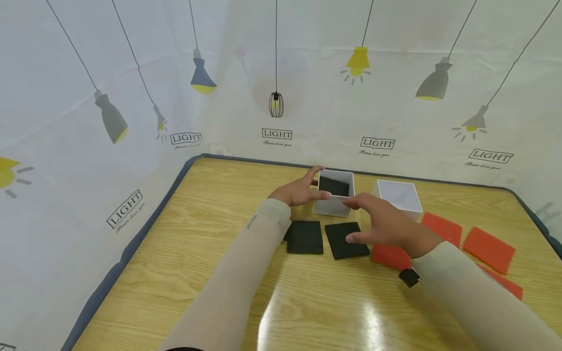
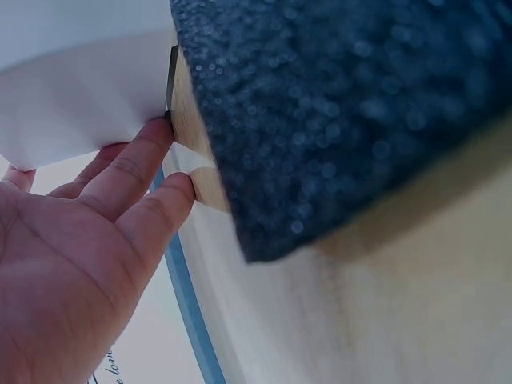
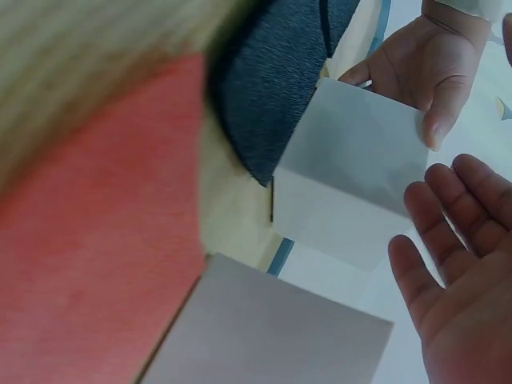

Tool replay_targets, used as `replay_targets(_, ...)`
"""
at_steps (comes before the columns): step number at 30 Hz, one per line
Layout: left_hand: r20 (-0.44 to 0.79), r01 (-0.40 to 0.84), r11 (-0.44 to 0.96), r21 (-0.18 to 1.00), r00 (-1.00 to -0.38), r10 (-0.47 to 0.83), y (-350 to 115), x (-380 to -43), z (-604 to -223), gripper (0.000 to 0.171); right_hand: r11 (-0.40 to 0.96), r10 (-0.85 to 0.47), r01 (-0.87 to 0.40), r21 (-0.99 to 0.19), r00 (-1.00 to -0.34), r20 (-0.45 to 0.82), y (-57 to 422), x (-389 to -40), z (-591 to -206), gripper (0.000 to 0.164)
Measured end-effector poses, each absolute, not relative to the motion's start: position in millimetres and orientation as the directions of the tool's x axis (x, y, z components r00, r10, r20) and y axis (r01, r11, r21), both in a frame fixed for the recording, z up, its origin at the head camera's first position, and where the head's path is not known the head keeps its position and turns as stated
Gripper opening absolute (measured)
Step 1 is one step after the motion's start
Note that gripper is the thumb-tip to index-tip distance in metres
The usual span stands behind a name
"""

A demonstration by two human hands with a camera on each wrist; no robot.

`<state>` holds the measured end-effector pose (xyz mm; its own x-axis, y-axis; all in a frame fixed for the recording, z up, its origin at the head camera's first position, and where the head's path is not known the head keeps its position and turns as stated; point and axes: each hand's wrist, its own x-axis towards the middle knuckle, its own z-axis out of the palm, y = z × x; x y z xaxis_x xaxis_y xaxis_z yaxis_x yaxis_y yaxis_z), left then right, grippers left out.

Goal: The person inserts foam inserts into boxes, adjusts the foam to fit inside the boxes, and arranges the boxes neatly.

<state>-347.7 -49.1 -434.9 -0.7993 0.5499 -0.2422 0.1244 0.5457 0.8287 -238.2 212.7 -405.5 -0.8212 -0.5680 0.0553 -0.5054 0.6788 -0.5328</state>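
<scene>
My left hand (image 1: 300,191) holds a white open-topped box (image 1: 334,206) from its left side. Its thumb lies at the front rim and a finger reaches the back left corner; in the right wrist view that thumb (image 3: 445,112) presses the box's edge. Inside the box lies a black square pad (image 1: 333,186). My right hand (image 1: 391,222) is by the box's front right corner, fingers extended and holding nothing; whether a fingertip touches the box I cannot tell. Below the hands, two black pads (image 1: 305,237) (image 1: 344,241) lie on the table, another partly hidden by the left sleeve.
To the right stands a second white box (image 1: 398,195). Several red pads (image 1: 489,249) lie at the right, some partly under the right arm. A small black clip-like piece (image 1: 410,278) is by the right wrist. A printed curtain (image 1: 307,63) hangs behind the wooden table (image 1: 210,209).
</scene>
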Motion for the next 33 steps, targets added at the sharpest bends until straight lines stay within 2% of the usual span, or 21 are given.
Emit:
replay_targets(8,-0.237,0.133,0.550,0.825,-0.801,0.549,-49.4,-347.7,-433.8,0.098,0.761,-0.530,-0.456,-0.462,-0.847,-0.036,218.8,-224.5,-410.5,0.084)
replay_targets(19,-0.252,0.124,0.562,0.818,-0.801,0.544,-49.5,-348.1,-433.7,0.099,0.795,-0.544,-0.500,-0.343,-0.838,-0.038,227.2,-225.1,-435.2,0.092)
replay_targets(33,-0.233,0.141,0.539,0.831,-0.792,0.565,-50.1,-347.1,-431.9,0.096,0.817,-0.543,-0.491,-0.303,-0.832,-0.116,223.8,-229.1,-445.3,0.102)
